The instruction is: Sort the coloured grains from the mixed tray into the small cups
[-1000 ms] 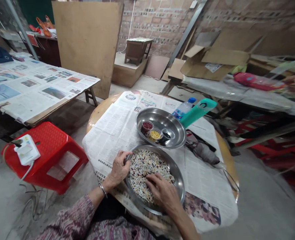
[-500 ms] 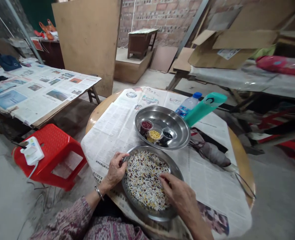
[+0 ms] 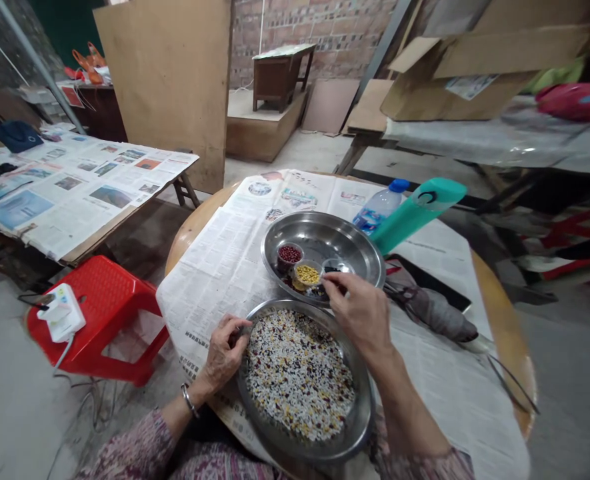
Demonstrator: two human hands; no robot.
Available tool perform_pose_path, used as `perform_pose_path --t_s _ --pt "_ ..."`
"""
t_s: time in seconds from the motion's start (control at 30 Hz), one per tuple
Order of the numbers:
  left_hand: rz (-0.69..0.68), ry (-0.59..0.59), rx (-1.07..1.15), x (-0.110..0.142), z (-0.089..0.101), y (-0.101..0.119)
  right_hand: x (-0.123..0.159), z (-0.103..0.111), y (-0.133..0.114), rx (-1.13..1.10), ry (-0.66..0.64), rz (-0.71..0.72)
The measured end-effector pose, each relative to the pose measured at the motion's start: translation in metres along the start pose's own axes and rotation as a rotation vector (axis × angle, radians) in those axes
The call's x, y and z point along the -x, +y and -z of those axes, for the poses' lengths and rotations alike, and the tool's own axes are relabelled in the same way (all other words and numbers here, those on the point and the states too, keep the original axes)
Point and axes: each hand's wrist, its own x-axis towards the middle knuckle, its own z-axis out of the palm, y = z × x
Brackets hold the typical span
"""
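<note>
A steel pan (image 3: 359,427) heaped with mixed white, dark and yellow grains sits nearest me on the newspaper-covered round table (image 3: 505,313). My left hand (image 3: 223,353) curls on the pan's left rim, fingers closed. Behind it, a second steel bowl (image 3: 345,233) holds small cups of red beans (image 3: 289,254), yellow grains (image 3: 307,274) and dark beans (image 3: 331,267). My right hand (image 3: 359,310) hovers over the dark-bean cup with its fingertips pinched together; what they pinch is too small to see.
A water bottle (image 3: 379,207) and a teal container (image 3: 415,212) lie behind the bowl. A folded umbrella (image 3: 432,310) rests to the right. A red stool (image 3: 102,310) with a power strip (image 3: 61,315) stands at left, beside a newspaper-covered table (image 3: 75,193). Cardboard boxes (image 3: 455,67) sit at far right.
My right hand has lifted off the grain pan and travelled forward to the small cups in the far bowl. The left hand has stayed on the pan's rim.
</note>
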Motion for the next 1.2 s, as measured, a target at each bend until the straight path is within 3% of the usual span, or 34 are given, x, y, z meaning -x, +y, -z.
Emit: perform_pose_path --t_s 0.13,0.23,0.3,0.4,0.57,0.67,0.77,0.87,1.03,1.2 --pt "0.001 0.002 -0.004 0.0 0.0 0.0 -0.041 -0.014 0.001 0.282 -0.241 -0.03" --pt "0.002 0.0 0.0 -0.001 0.0 0.001 -0.052 -0.027 0.0 0.387 -0.38 -0.017" --pt "0.0 0.0 0.007 -0.002 0.0 0.001 -0.053 -0.031 0.0 0.392 -0.38 -0.016" --pt "-0.001 -0.005 0.01 -0.002 -0.001 0.0 -0.049 -0.028 0.0 0.329 -0.272 -0.049" --pt "-0.022 0.016 -0.065 0.001 -0.001 0.003 -0.009 -0.004 -0.001 0.032 -0.102 -0.027" --pt "-0.139 0.059 -0.153 -0.009 0.002 0.016 0.046 0.003 0.003 -0.115 -0.2 0.022" --pt "-0.302 -0.013 -0.182 -0.043 0.001 0.04 0.103 -0.003 0.01 -0.086 -0.317 0.113" --pt "-0.447 -0.144 -0.241 -0.098 -0.013 0.062 0.138 -0.009 0.015 -0.059 -0.362 0.144" --pt "-0.51 -0.284 -0.497 -0.182 -0.051 0.07 0.154 -0.002 0.021 0.005 -0.157 0.082" --pt "-0.501 -0.294 -0.548 -0.208 -0.063 0.064 0.164 0.004 0.024 0.005 -0.143 0.078"
